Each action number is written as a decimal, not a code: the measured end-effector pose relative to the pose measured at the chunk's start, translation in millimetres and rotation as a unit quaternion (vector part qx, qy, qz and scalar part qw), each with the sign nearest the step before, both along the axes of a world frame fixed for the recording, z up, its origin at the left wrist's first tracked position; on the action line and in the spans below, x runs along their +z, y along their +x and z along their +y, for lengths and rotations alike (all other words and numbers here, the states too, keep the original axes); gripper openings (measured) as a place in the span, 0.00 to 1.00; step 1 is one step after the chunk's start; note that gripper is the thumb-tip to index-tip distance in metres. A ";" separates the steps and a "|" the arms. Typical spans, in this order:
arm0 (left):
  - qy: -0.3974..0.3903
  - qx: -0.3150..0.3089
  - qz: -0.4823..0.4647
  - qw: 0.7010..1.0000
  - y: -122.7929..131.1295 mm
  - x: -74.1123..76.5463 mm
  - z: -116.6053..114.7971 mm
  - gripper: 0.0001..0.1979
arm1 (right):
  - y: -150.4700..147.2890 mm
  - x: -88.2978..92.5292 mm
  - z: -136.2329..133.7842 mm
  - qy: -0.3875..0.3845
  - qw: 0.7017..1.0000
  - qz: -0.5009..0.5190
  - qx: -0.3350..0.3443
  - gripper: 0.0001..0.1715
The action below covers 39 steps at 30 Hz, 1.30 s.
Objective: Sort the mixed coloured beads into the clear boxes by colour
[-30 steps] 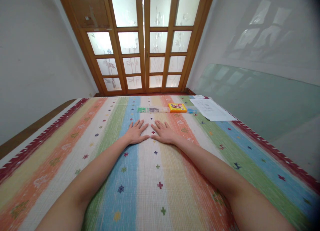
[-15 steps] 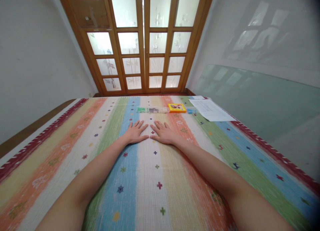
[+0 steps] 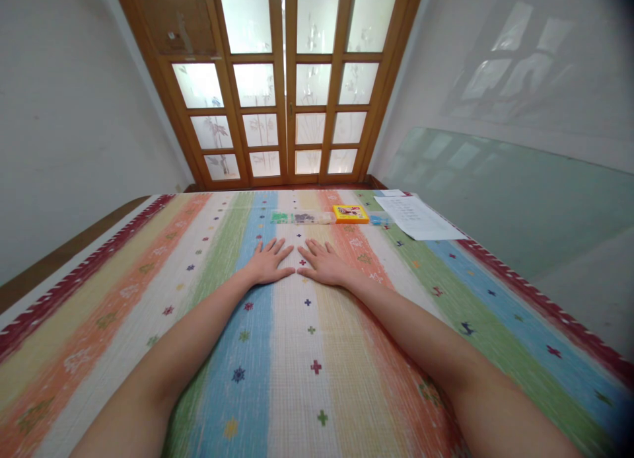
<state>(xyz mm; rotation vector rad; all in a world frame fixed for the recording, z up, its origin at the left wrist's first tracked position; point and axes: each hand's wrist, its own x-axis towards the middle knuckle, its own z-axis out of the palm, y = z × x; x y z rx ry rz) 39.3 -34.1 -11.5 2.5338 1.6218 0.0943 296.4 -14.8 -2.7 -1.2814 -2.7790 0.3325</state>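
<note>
My left hand (image 3: 269, 263) lies palm down on the striped tablecloth (image 3: 297, 379), its fingers spread. Beside it my right hand (image 3: 323, 263) rests flat in the same way, thumb close to the left thumb. Neither hand holds anything. Just beyond the fingertips is a row of small things: a clear packet with green pieces (image 3: 280, 217), a clear packet with dark pieces (image 3: 304, 218), a yellow-orange box (image 3: 351, 214) with a printed top, and a clear packet with blue pieces (image 3: 380, 219). What the pieces are is too small to tell.
A white printed sheet (image 3: 421, 220) lies at the far right of the table, partly over its edge. Past the table stand wooden doors with glass panes (image 3: 287, 81). A pale green glass-like panel (image 3: 495, 200) leans along the right wall.
</note>
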 end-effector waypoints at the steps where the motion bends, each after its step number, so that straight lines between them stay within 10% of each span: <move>1: 0.000 0.000 0.000 1.000 0.1 0.3 -0.2 0.43 | 0.0 0.1 -0.3 0.001 1.000 0.000 0.000 0.53; 39: -0.001 0.002 -0.002 1.000 0.0 1.6 -0.2 0.43 | 0.1 -1.3 0.9 0.006 1.000 0.005 -0.002 0.53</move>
